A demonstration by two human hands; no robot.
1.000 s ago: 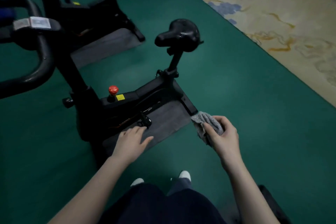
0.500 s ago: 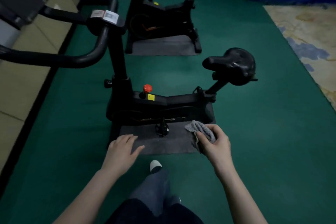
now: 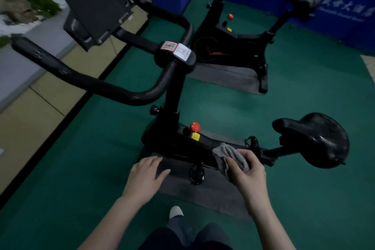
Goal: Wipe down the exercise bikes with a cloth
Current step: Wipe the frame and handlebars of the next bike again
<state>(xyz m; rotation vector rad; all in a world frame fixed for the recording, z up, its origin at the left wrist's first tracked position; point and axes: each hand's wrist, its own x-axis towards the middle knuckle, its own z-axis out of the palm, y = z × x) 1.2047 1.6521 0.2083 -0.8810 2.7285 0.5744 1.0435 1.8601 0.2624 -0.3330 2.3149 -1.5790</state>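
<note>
From the head camera, the right hand has its fingers and thumb curled round a bunched grey cloth. The cloth is at the frame of the near bike, between the red knob and the saddle post; I cannot tell whether it touches. The left hand holds nothing, fingers straight and relaxed, over the near left edge of the grey mat under the bike. A pedal shows between the hands. A second bike stands further off on the green floor.
</note>
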